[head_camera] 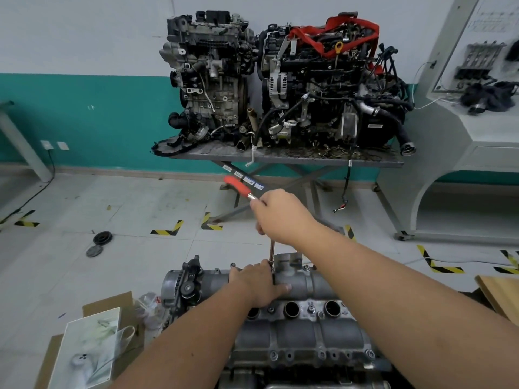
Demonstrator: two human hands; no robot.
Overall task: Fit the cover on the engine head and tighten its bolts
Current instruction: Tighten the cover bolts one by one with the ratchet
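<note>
The grey metal cover (306, 287) lies on top of the engine head (303, 349) at the bottom centre. My right hand (278, 214) grips a ratchet wrench with a red handle (237, 186), held above the cover. Its long extension bar (271, 249) runs straight down to a bolt at the cover's far edge. My left hand (258, 284) rests on the cover, fingers around the foot of the bar and thumb pointing right. Other bolts (310, 309) sit along the cover's middle row.
Two complete engines (280, 80) stand on a metal lift table (283, 155) ahead. A cardboard box with a white bag (92, 341) sits to the left. Two round black parts (102, 237) lie on the floor. A grey training console (477, 130) stands to the right.
</note>
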